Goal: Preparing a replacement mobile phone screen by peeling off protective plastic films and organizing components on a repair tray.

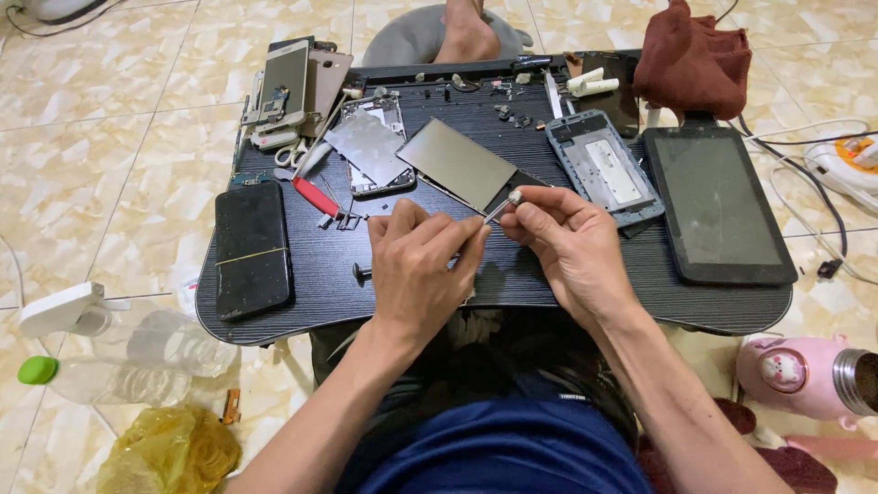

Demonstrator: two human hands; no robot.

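Note:
My left hand (416, 265) and my right hand (569, 245) meet over the middle of a small black lap table (722, 306). Both grip a thin metal tool (502, 207) with a small white tip, the left around its lower end, the right pinching near the tip. Just beyond the tip lies a grey metal phone plate (455, 163) on an opened phone. What the left palm covers is hidden.
On the table lie a cracked black phone (251, 249) at left, a red-handled tool (315, 195), stacked phone parts (291, 87), a grey phone frame (604, 167) and a black tablet (716, 205). A maroon cloth (692, 57), plastic bottles (137, 357) and a pink flask (805, 373) surround it.

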